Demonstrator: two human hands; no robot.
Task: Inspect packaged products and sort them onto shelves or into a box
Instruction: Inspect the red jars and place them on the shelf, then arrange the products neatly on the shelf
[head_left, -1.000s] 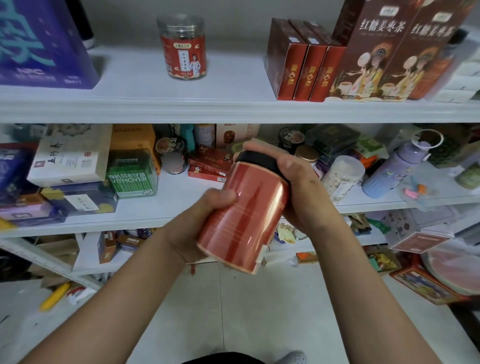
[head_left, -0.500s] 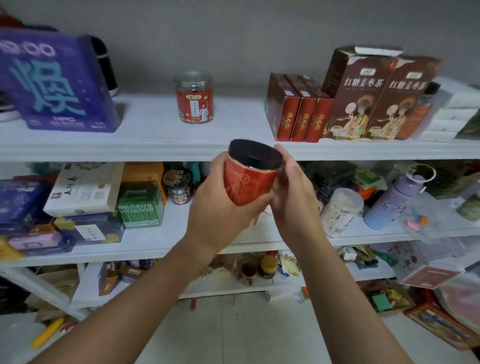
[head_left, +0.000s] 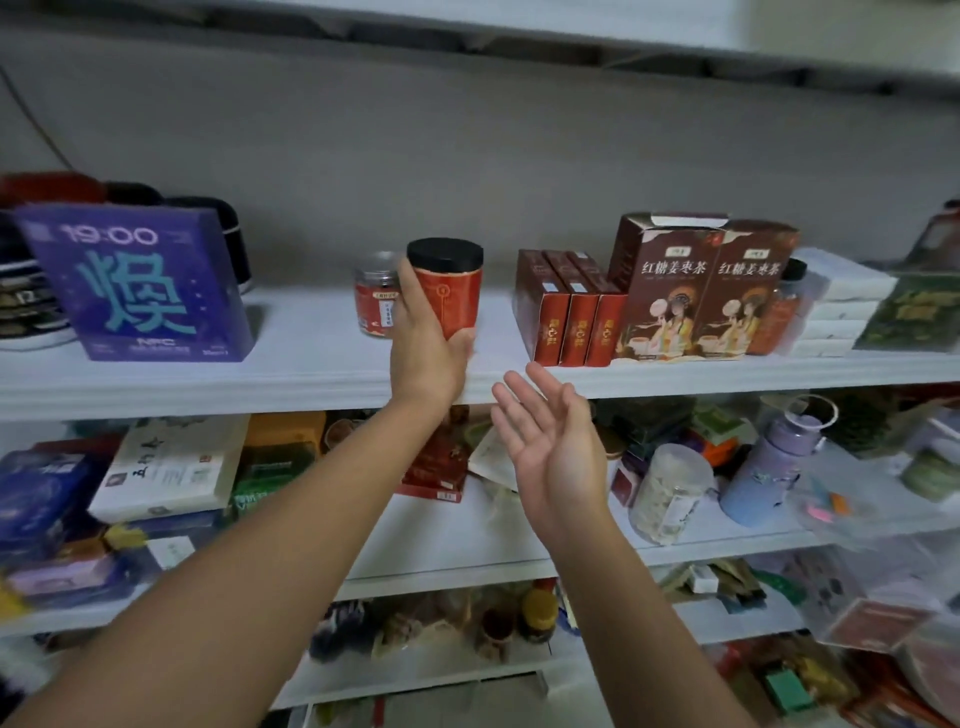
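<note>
Gripping the red canister (head_left: 453, 299) low on its body, the left hand (head_left: 423, 345) wraps fingers and thumb around it and holds it upright, black lid on top, over the upper shelf (head_left: 311, 338). The fingers hide the canister's base, so I cannot tell whether it rests on the board or hangs just above it. The right hand (head_left: 550, 447) hovers lower, in front of the shelf edge, palm turned up and fingers spread, holding nothing.

The canister sits between a small clear jar (head_left: 375, 297) with a red label, just beside it on the left, and a row of three red boxes (head_left: 571, 317) on the right. Two tall brown tea boxes (head_left: 706, 291) stand beyond those, and a purple box (head_left: 140, 286) stands well apart at the left.

By my reading, this item is already checked and assigned to the upper shelf; what remains for it is setting it down firmly and letting go. The lower shelf (head_left: 457, 540) is crowded with jumbled packets, a lilac bottle (head_left: 769, 462) and a plastic jar (head_left: 670, 493), so much sorting probably lies ahead. No box for rejects is in view.
</note>
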